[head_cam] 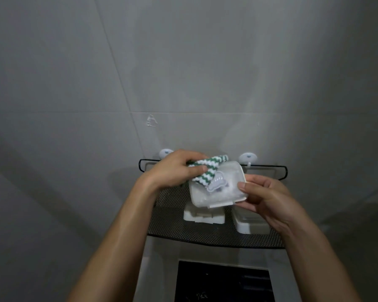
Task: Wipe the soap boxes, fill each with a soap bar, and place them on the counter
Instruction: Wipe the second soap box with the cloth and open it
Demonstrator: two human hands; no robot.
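A translucent white plastic soap box [217, 188] with a pale lilac sticker on its lid is held in the air between both hands, above a black mesh wall shelf [172, 223]. The right hand [264, 197] pinches the box's right edge, thumb on the lid and fingers curled beneath. The left hand [175, 171] clutches a green-and-white zigzag knitted cloth [202, 168] and presses it on the lid's upper left corner. Two more white boxes [203, 216] sit on the shelf just below.
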